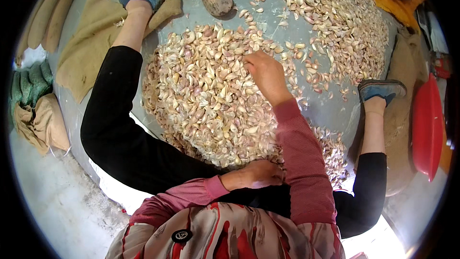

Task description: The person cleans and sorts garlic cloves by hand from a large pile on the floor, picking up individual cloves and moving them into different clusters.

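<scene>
A broad heap of loose garlic cloves point(206, 86), pale with pinkish skins, lies on the grey floor between my outstretched legs. Over the right part of this heap is my right hand point(266, 74), its fingers curled together and pointing left. Whatever they pinch, if anything, is too small or covered to make out. Close to my body, at the near edge of the heap, my left hand point(261, 173) is closed with the back of the hand up. Its fingertips are tucked under beside my right sleeve, so their contents are hidden.
Another spread of garlic cloves point(340, 29) lies at the far right. A co-worker's shoe point(216, 3) rests beyond the near heap. Burlap point(88, 43) lies at left, with a tan sack point(45, 122) and green mesh bags point(31, 84). A red basin point(428, 127) stands at right.
</scene>
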Tool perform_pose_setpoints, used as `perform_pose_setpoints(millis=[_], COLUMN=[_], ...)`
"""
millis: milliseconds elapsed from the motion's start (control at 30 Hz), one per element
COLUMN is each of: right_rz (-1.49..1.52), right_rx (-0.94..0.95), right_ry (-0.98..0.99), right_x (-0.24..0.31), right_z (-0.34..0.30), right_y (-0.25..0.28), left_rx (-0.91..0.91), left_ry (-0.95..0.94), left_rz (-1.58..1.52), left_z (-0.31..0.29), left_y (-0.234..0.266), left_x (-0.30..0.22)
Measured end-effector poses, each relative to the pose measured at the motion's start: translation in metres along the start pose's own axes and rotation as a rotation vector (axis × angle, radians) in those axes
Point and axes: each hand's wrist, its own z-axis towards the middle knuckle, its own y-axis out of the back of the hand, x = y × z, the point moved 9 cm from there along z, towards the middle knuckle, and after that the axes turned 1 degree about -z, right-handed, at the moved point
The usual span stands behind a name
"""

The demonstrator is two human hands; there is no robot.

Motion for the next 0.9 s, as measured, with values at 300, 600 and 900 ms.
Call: perform_pose_setpoints(millis=[300, 600, 900], right_rz=[0.071, 0.276, 0.029], right_rx=[-0.038, -0.067, -0.11], right_ry=[-0.069, -0.137, 0.012], right_x=[-0.004, -0.003, 0.01], right_z=[-0.034, -0.054, -0.008], right_y=[0.016, 0.007, 0.02], left_rx=[-0.054, -0.176, -0.194], left_ry=[0.061, -0.021, 0.079], left_rz=[-0.108, -0.071, -0.121], left_z=[-0.002, 0.003, -0.001], left_y=[0.014, 0.011, 0.026], left_x=[-0.004, 0.009, 0.006])
